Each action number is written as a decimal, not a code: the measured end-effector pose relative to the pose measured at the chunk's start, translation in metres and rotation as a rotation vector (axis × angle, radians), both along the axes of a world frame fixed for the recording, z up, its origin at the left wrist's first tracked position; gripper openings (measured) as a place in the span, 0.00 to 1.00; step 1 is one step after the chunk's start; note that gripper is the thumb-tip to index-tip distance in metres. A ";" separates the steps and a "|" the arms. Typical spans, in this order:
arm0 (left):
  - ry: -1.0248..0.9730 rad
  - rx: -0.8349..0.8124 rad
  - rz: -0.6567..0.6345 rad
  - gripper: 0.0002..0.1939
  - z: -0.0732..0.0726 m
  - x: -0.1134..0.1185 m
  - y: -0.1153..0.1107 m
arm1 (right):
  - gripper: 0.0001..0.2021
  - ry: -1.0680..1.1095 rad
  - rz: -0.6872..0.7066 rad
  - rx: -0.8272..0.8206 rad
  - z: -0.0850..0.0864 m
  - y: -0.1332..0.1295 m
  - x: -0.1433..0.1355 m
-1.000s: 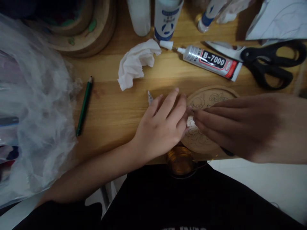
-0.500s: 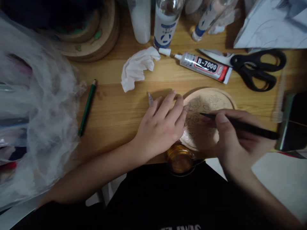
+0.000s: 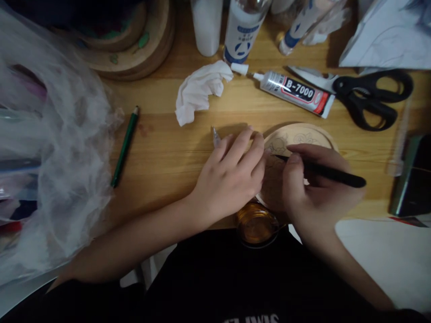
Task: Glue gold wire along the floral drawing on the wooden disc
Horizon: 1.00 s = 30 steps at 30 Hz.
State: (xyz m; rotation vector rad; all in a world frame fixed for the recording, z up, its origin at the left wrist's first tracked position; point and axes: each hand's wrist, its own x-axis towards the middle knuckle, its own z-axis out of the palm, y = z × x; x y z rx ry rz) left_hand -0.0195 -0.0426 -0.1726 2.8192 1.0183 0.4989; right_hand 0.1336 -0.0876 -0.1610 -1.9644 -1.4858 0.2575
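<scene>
A round wooden plate [image 3: 303, 132] with a raised rim and a fine line drawing lies at the table's front edge. My left hand [image 3: 232, 175] is laid over its left rim, fingers bent and a little apart, holding it against the table. Black tweezers [image 3: 336, 174] are pinched in my right hand [image 3: 313, 188], their pointed tip over the drawing beside my left fingers. My right hand covers much of the plate's right and lower part. From beyond my left fingers pokes the clear tip of a pen-like thing [image 3: 216, 137]; the rest is hidden.
Behind the plate lie a crumpled tissue [image 3: 200, 92], a B-7000 glue tube [image 3: 298, 93] and black-handled scissors [image 3: 365, 92]. Bottles [image 3: 243, 38] stand at the back. Leftward are a green pencil [image 3: 125, 147] and a plastic bag [image 3: 63, 157]. An amber jar [image 3: 256, 222] sits below the plate.
My right hand has moved left with the tweezers, bringing their tip closer to my left fingers and covering more of the plate. The whole view has shifted slightly.
</scene>
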 end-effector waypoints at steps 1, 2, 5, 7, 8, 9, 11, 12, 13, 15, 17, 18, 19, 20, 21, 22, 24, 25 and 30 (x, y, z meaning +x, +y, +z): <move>-0.003 0.005 0.003 0.17 0.000 0.000 0.000 | 0.06 -0.012 0.007 -0.005 0.000 0.000 -0.001; -0.002 0.008 0.006 0.17 0.000 0.000 0.000 | 0.07 -0.022 0.014 -0.009 0.001 0.000 -0.001; 0.004 0.006 0.007 0.16 0.000 0.000 -0.001 | 0.07 -0.049 0.054 -0.014 0.002 0.000 -0.001; -0.003 0.003 0.006 0.16 -0.001 0.000 -0.001 | 0.07 -0.062 0.084 -0.021 0.004 0.000 0.000; -0.008 0.003 0.007 0.16 -0.001 0.000 -0.001 | 0.07 -0.063 0.098 -0.028 0.004 0.001 0.000; -0.012 0.005 0.007 0.16 -0.001 0.000 -0.001 | 0.08 -0.063 0.111 -0.033 0.005 0.001 0.001; -0.010 0.000 0.005 0.16 -0.002 0.000 -0.002 | 0.08 -0.067 0.140 -0.031 0.007 0.001 0.003; -0.008 -0.008 0.006 0.16 -0.002 0.000 -0.002 | 0.09 -0.075 0.158 -0.027 0.007 0.001 0.003; -0.006 -0.019 0.006 0.16 -0.002 0.000 -0.002 | 0.09 -0.088 0.180 -0.024 0.008 0.002 0.004; -0.004 -0.041 0.006 0.17 -0.002 0.000 -0.002 | 0.10 -0.123 0.228 -0.019 0.008 0.003 0.007; -0.007 -0.039 0.006 0.17 -0.002 0.000 -0.002 | 0.10 -0.150 0.280 -0.014 0.009 0.004 0.009; -0.010 -0.031 0.008 0.17 -0.002 0.000 -0.003 | 0.10 -0.158 0.303 -0.004 0.009 0.005 0.010; -0.015 -0.028 0.010 0.17 -0.002 0.000 -0.003 | 0.10 -0.165 0.325 0.005 0.009 0.005 0.012; -0.021 -0.032 0.012 0.17 -0.002 0.000 -0.003 | 0.09 -0.171 0.344 0.013 0.009 0.006 0.013; -0.024 -0.045 0.013 0.17 -0.002 0.000 -0.002 | 0.09 -0.178 0.365 0.017 0.009 0.006 0.015; -0.023 -0.065 0.013 0.17 -0.002 0.000 -0.002 | 0.10 -0.185 0.384 0.013 0.010 0.007 0.016; -0.011 -0.102 0.008 0.18 -0.001 0.000 -0.002 | 0.11 -0.200 0.426 0.000 0.010 0.007 0.019; -0.007 -0.115 0.003 0.18 0.000 0.000 -0.001 | 0.12 -0.209 0.449 -0.007 0.010 0.007 0.021; -0.026 -0.149 -0.013 0.17 0.001 -0.002 -0.001 | 0.17 -0.265 0.573 0.022 0.011 0.009 0.027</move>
